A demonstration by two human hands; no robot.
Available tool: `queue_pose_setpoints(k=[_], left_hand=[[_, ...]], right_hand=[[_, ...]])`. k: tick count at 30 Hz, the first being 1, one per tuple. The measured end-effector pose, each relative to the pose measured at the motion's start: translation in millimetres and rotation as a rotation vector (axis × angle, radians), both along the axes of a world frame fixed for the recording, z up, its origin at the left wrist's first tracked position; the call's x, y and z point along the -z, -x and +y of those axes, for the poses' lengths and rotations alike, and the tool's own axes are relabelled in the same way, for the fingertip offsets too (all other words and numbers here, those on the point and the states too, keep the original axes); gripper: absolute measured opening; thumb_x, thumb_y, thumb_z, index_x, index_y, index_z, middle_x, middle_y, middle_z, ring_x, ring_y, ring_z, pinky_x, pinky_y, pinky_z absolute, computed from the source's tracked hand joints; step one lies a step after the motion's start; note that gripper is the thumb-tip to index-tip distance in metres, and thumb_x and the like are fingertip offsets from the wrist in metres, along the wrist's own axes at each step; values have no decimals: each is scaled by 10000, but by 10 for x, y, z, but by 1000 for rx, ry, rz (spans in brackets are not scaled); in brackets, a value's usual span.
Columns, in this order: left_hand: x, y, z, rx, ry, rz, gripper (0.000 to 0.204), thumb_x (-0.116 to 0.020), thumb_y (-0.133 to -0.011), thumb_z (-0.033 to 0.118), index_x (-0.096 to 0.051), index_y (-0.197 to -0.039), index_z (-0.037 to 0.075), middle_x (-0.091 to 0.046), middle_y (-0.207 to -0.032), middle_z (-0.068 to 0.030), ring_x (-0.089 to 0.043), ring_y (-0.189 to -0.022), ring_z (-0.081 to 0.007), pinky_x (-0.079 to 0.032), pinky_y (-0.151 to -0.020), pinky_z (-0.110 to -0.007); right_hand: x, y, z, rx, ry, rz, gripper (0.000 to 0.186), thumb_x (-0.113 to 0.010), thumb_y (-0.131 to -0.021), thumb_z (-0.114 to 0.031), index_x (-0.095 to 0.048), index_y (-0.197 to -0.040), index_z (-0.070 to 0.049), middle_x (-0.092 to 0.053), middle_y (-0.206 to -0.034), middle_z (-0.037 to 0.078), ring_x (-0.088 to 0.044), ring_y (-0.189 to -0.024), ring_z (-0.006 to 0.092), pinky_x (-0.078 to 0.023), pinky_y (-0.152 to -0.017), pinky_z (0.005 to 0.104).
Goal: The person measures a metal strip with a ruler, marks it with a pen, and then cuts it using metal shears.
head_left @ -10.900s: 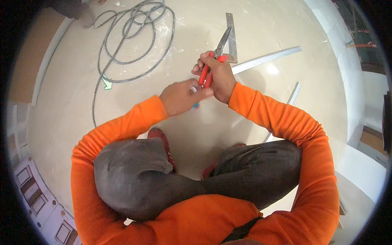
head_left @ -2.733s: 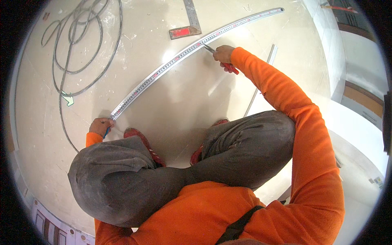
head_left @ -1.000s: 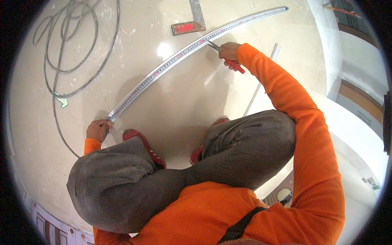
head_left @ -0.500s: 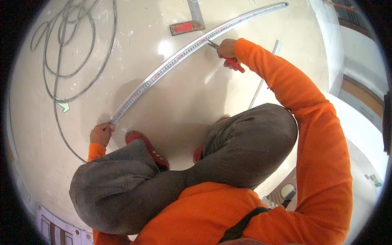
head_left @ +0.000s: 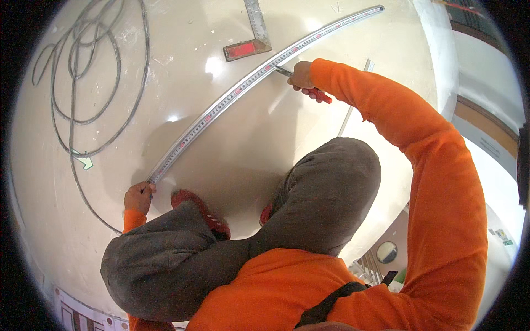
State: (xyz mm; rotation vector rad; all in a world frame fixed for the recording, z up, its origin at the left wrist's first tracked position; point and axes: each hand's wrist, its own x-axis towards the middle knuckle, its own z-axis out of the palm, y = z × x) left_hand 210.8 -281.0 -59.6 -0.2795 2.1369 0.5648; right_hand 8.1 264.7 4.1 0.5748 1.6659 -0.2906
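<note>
A long silver channel with a numbered measuring tape runs diagonally across the floor, curved by the lens. My left hand is closed at its near end, pinching the tape and strip; anything else inside it is hidden. My right hand grips red-handled metal snips, blade tips against the strip's lower edge, right of its middle. Just above the strip lies a metal square with a red block. A second narrow metal strip lies beyond my right hand, partly behind my arm.
A loosely coiled grey cable spreads over the left of the floor, across a pale green arrow. My bent knees and red shoes are below the strip. A white curved edge and panels line the right side.
Since the oldest frame, my hands have moved apart from holding the snips centrally to opposite parts of the numbered strip. Over the last second, they barely shift; the view and my right knee move slightly.
</note>
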Motion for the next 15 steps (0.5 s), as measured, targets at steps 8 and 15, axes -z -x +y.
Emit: queue_pose_setpoints(k=[8, 15], left_hand=[[-91, 52, 74, 0, 5, 5, 310, -642, -867, 417, -763, -842, 132, -684, -715, -99, -668, -695, -289, -508, -675, -404], [-34, -18, 43, -22, 59, 34, 293, -632, -863, 383, -764, -811, 128, -686, -702, -93, -677, -694, -281, -510, -666, -405]], right_hand=[[168, -47, 58, 132, 12, -12, 297, -478, -971, -264, -518, -807, -20, -438, -551, 111, -493, -430, 279, -468, -400, 519], [90, -129, -23, 1, -85, 70, 288, -465, -938, -233, -543, -815, 15, -477, -573, 167, -542, -441, 340, -481, -357, 556]])
